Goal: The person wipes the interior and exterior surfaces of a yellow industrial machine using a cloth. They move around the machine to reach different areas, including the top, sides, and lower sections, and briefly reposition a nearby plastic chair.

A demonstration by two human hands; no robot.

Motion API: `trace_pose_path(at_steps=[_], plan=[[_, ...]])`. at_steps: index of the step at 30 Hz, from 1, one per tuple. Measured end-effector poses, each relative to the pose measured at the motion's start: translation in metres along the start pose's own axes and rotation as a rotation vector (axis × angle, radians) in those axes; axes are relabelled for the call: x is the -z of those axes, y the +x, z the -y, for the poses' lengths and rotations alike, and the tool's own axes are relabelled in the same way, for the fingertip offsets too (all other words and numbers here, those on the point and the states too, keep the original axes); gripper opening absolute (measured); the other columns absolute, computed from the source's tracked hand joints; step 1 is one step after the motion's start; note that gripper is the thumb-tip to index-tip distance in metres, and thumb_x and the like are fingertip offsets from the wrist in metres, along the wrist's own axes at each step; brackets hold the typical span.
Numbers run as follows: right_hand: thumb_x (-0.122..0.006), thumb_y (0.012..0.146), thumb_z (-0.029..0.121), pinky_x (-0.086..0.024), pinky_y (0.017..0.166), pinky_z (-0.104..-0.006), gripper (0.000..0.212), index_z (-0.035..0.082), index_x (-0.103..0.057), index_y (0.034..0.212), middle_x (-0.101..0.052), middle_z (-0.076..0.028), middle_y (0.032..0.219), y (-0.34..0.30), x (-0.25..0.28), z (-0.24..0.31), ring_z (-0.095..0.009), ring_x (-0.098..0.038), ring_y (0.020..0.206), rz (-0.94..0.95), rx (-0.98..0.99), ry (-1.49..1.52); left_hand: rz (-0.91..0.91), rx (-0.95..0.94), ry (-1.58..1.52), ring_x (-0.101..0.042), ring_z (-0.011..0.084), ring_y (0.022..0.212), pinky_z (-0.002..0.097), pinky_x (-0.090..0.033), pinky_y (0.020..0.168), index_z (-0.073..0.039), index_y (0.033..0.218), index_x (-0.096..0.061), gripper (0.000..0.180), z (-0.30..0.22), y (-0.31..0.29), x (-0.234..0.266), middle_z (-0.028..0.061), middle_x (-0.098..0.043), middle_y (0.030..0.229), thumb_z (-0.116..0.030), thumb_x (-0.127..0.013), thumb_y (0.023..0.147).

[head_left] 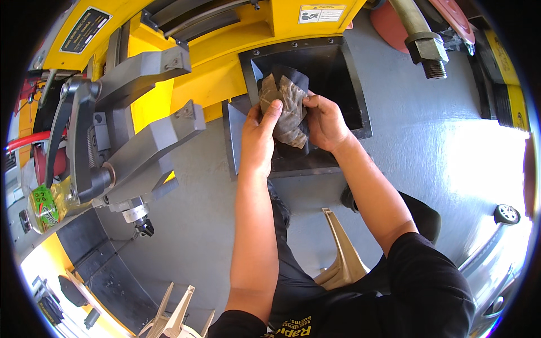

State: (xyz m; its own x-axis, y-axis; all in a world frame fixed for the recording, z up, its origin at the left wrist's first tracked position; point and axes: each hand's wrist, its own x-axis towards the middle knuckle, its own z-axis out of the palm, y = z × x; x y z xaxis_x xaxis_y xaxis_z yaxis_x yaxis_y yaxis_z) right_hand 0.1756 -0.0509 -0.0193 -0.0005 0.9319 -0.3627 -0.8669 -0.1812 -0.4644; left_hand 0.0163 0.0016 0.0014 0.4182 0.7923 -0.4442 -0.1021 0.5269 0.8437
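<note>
A crumpled rag (290, 110), stained brown with dark grey patches, is held between my two hands. My left hand (257, 138) grips its left side with the thumb laid on top. On the right side, my right hand (328, 125) pinches the cloth between thumb and bent fingers; some of those fingers are hidden. Beneath the rag is a black metal bin (360, 98) with a raised rim, against the front of a yellow machine (211, 81).
Left of my arms, a grey two-armed metal fixture (160, 132) juts out. A bottle with a green label (45, 205) lies beyond it. A thick threaded shaft (426, 48) hangs at upper right. Beige plastic chairs (341, 256) stand below, and a car (496, 276) is at lower right.
</note>
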Motion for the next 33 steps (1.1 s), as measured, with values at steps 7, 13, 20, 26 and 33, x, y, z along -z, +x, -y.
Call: trace_pose_path(at_steps=[7, 13, 20, 26, 33], plan=[[-0.073, 0.102, 0.024, -0.048, 0.104, -0.0347, 0.052, 0.004, -0.055, 0.146, -0.066, -0.006, 0.131, -0.017, -0.026, -0.033, -0.016, -0.059, 0.119, -0.042, -0.090, -0.538, -0.114, -0.087, 0.101, -0.064, 0.0228, 0.118, 0.0353, -0.048, 0.105, 0.002, 0.141, -0.057, 0.069, 0.003, 0.000, 0.002, 0.0142, -0.068, 0.128, -0.058, -0.052, 0.108], [-0.071, 0.096, 0.016, -0.054, 0.095, -0.0336, 0.040, -0.001, -0.062, 0.131, -0.070, -0.009, 0.120, 0.030, -0.062, 0.004, -0.017, -0.065, 0.107, -0.146, 0.174, -0.693, -0.153, 0.021, -0.050, -0.062, 0.0224, 0.123, 0.0368, -0.048, 0.106, 0.000, 0.149, -0.051, 0.065, -0.001, -0.002, 0.012, 0.0140, -0.065, 0.137, -0.052, -0.053, 0.109], [-0.077, 0.090, 0.025, -0.057, 0.089, -0.0430, 0.036, 0.001, -0.071, 0.116, -0.077, -0.023, 0.104, 0.148, -0.154, 0.056, -0.040, -0.074, 0.099, -0.479, 0.771, -1.293, -0.102, -0.006, 0.098, -0.064, 0.0252, 0.128, 0.0390, -0.048, 0.106, 0.001, 0.155, -0.046, 0.065, -0.006, -0.007, 0.039, 0.0144, -0.066, 0.141, -0.038, -0.060, 0.104], [-0.085, 0.084, 0.027, -0.058, 0.093, -0.0437, 0.037, 0.004, -0.076, 0.112, -0.077, -0.023, 0.104, 0.192, -0.178, 0.025, -0.041, -0.074, 0.102, -0.394, 1.284, -1.298, -0.114, -0.048, 0.127, -0.068, 0.0212, 0.118, 0.0343, -0.051, 0.098, -0.003, 0.145, -0.059, 0.055, -0.002, -0.009, 0.061, 0.0112, -0.072, 0.132, -0.040, -0.061, 0.104], [-0.077, 0.087, 0.020, -0.058, 0.087, -0.0500, 0.031, 0.013, -0.076, 0.117, -0.075, -0.021, 0.097, 0.222, -0.187, 0.012, -0.043, -0.072, 0.096, -0.151, 1.252, -1.606, -0.038, 0.035, 0.180, -0.068, 0.0174, 0.115, 0.0333, -0.050, 0.096, -0.006, 0.144, -0.060, 0.050, 0.004, -0.005, 0.050, 0.0076, -0.073, 0.132, -0.037, -0.062, 0.105]])
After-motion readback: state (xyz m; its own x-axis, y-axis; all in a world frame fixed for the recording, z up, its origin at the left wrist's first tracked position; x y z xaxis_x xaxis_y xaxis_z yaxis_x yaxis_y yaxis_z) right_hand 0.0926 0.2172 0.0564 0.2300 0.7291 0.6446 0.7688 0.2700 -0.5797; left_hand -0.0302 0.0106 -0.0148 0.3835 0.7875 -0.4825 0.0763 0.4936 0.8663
